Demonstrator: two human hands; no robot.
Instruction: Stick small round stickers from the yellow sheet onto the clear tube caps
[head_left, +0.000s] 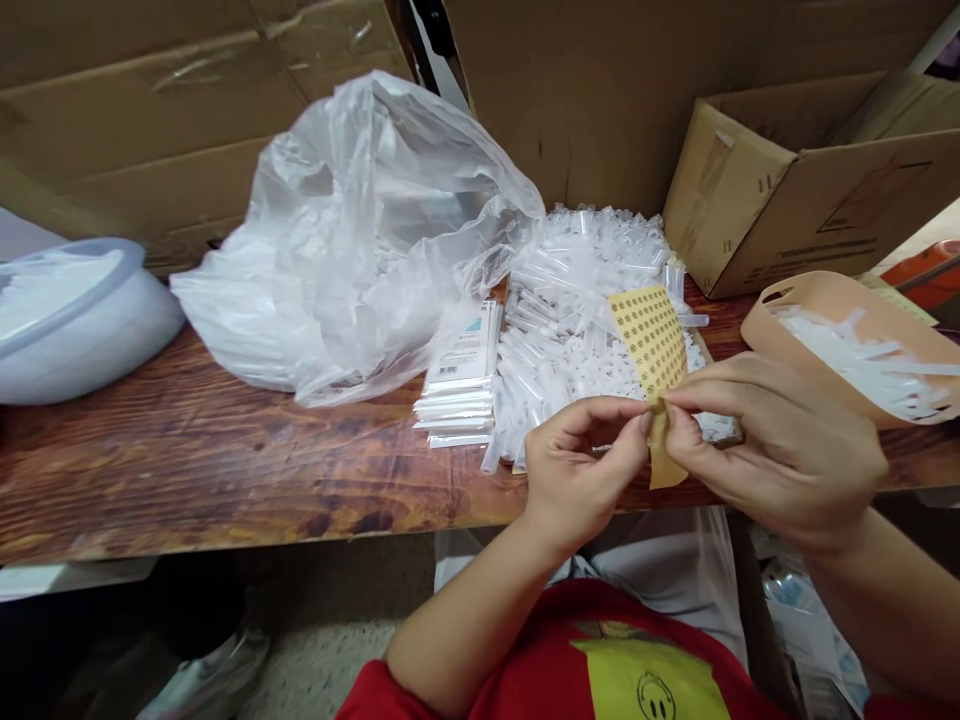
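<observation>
A yellow sticker sheet (651, 335) with rows of small dark round marks is pinched between both hands above the table's front edge. My left hand (581, 460) grips it near its lower part with thumb and forefinger. From the other side, my right hand (780, 440) pinches the same spot, and the sheet bends there. Behind it lies a heap of clear plastic tubes (592, 260) with small white pieces. Left of the heap, a stack of flat printed packets (459, 375) rests on the wooden table (225, 470).
A large clear plastic bag (360, 250) of white items stands at the back. At far left is a whitish basin (82, 320). On the right are a peach-coloured bin (847, 300) of translucent pieces and an open cardboard box (795, 200). A shoe (202, 685) shows below the table.
</observation>
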